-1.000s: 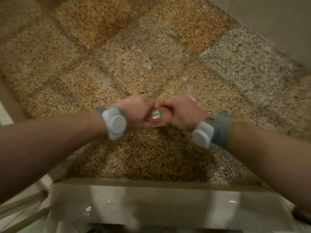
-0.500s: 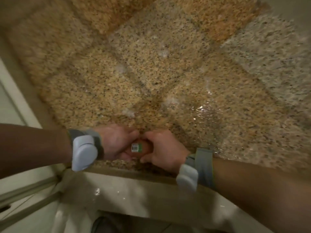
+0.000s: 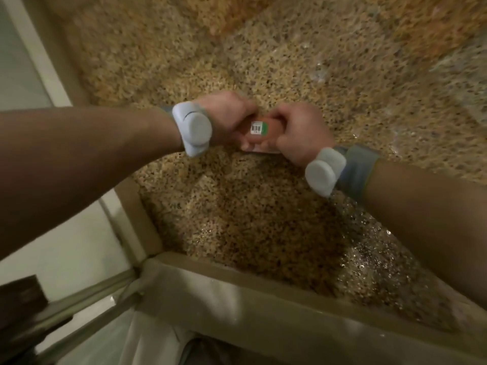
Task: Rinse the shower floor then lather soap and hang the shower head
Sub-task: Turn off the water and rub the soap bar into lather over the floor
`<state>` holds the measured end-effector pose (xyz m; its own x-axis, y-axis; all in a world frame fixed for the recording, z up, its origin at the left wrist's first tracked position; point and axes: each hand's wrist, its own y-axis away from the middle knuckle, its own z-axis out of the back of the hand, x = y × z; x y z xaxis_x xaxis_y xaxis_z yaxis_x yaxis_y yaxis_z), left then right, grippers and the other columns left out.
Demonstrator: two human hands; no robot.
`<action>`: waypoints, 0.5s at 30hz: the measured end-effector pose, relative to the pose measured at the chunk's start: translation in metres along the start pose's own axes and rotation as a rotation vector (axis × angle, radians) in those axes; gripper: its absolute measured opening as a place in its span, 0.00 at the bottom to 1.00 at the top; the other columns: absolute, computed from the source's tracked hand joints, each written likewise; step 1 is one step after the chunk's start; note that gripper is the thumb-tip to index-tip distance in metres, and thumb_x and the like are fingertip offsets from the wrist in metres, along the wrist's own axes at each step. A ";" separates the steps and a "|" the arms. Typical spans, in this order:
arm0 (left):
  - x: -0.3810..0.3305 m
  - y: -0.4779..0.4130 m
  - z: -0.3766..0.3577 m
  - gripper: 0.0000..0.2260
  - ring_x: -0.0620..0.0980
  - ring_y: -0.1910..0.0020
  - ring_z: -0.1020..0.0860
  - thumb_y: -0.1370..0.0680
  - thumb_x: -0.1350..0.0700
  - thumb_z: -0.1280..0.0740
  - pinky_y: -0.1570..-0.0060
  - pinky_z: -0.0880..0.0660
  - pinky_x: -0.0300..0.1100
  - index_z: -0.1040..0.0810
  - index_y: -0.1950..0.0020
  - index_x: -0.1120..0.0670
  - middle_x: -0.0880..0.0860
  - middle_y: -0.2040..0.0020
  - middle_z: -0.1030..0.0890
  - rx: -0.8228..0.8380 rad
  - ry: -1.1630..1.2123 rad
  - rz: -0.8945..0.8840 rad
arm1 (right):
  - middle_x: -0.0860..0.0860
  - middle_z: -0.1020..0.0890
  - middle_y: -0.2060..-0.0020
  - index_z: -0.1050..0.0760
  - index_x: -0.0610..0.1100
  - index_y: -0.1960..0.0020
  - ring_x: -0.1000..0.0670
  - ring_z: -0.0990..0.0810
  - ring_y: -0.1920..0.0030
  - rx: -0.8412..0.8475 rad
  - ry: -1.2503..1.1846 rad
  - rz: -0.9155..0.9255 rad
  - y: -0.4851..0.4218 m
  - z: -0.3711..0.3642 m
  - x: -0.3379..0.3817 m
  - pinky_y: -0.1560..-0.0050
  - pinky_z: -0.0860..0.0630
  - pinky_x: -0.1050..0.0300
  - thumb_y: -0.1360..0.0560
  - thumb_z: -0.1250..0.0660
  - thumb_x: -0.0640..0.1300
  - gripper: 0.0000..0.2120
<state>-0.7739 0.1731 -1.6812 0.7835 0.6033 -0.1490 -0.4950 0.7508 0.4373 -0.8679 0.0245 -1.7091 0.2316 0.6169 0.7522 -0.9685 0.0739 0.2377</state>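
Head view: both arms out over speckled shower floor (image 3: 237,206), hands meeting just toward 12 o'clock from frame centre. Orange soap (image 3: 270,129) caught between them, barcode sticker facing up. Left hand (image 3: 226,115) on soap's 9 o'clock end, fingers curled round it. Right hand (image 3: 300,133) on 3 o'clock end, fingers wrapped tight too. Left wrist sensor (image 3: 192,131) and right wrist sensor (image 3: 322,172) both white, on grey bands. Wet patch (image 3: 369,259) glistening at 4 o'clock. Pale kerb (image 3: 237,293) across 6 o'clock.
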 end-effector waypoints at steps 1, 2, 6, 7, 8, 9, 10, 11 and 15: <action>-0.001 0.000 0.001 0.21 0.50 0.58 0.31 0.29 0.46 0.28 0.59 0.36 0.43 0.28 0.43 0.54 0.54 0.49 0.24 0.006 -0.030 -0.013 | 0.53 0.20 0.57 0.19 0.46 0.49 0.53 0.22 0.56 0.020 0.018 -0.010 -0.001 0.003 -0.001 0.61 0.28 0.65 0.40 0.20 0.50 0.22; -0.005 0.001 0.001 0.21 0.50 0.59 0.31 0.29 0.44 0.28 0.60 0.35 0.42 0.28 0.43 0.54 0.54 0.49 0.24 0.010 -0.057 -0.031 | 0.52 0.20 0.57 0.19 0.46 0.49 0.52 0.22 0.56 0.046 0.043 -0.008 0.001 0.006 -0.003 0.60 0.28 0.64 0.39 0.20 0.46 0.20; -0.044 0.020 -0.010 0.22 0.50 0.65 0.31 0.30 0.39 0.31 0.63 0.35 0.40 0.29 0.45 0.51 0.49 0.59 0.25 0.006 -0.131 -0.159 | 0.55 0.18 0.59 0.18 0.51 0.48 0.61 0.23 0.63 0.149 0.095 -0.008 0.044 0.020 -0.015 0.63 0.30 0.71 0.40 0.20 0.46 0.21; -0.059 0.024 -0.016 0.22 0.50 0.65 0.30 0.31 0.37 0.32 0.64 0.34 0.40 0.29 0.45 0.50 0.49 0.59 0.24 0.008 -0.134 -0.194 | 0.57 0.18 0.61 0.18 0.52 0.48 0.65 0.25 0.64 0.168 0.095 -0.022 0.062 0.025 -0.020 0.65 0.32 0.76 0.41 0.20 0.47 0.22; -0.075 0.027 -0.021 0.23 0.51 0.65 0.29 0.31 0.36 0.34 0.64 0.32 0.40 0.29 0.44 0.50 0.49 0.58 0.23 0.017 -0.135 -0.234 | 0.58 0.19 0.61 0.19 0.53 0.48 0.66 0.25 0.64 0.187 0.111 -0.034 0.081 0.029 -0.027 0.65 0.32 0.78 0.42 0.19 0.48 0.22; -0.092 0.030 -0.028 0.24 0.51 0.64 0.27 0.31 0.34 0.35 0.64 0.31 0.40 0.29 0.44 0.49 0.50 0.56 0.21 0.034 -0.135 -0.274 | 0.58 0.18 0.60 0.19 0.53 0.48 0.64 0.24 0.63 0.217 0.132 -0.053 0.101 0.033 -0.033 0.62 0.31 0.77 0.42 0.19 0.49 0.23; -0.109 0.033 -0.035 0.25 0.52 0.63 0.25 0.30 0.33 0.36 0.64 0.30 0.40 0.29 0.44 0.49 0.50 0.55 0.21 0.047 -0.127 -0.317 | 0.58 0.18 0.59 0.20 0.53 0.47 0.60 0.22 0.61 0.251 0.147 -0.083 0.119 0.037 -0.040 0.59 0.29 0.72 0.42 0.19 0.50 0.24; -0.124 0.035 -0.042 0.25 0.52 0.63 0.24 0.30 0.32 0.37 0.65 0.30 0.40 0.29 0.43 0.50 0.51 0.54 0.20 0.057 -0.116 -0.355 | 0.58 0.18 0.58 0.20 0.54 0.47 0.57 0.21 0.59 0.286 0.155 -0.113 0.135 0.039 -0.047 0.58 0.28 0.69 0.43 0.19 0.51 0.25; -0.170 0.038 -0.064 0.26 0.55 0.59 0.21 0.30 0.33 0.37 0.60 0.23 0.46 0.29 0.43 0.51 0.53 0.53 0.20 0.141 -0.044 -0.428 | 0.59 0.18 0.58 0.20 0.55 0.47 0.57 0.22 0.57 0.318 0.218 -0.152 0.184 0.046 -0.074 0.61 0.32 0.72 0.43 0.19 0.53 0.25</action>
<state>-0.9495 0.1165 -1.6957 0.9231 0.2322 -0.3065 -0.0694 0.8846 0.4612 -1.0594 -0.0433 -1.6924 0.3125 0.7716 0.5540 -0.8402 -0.0476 0.5402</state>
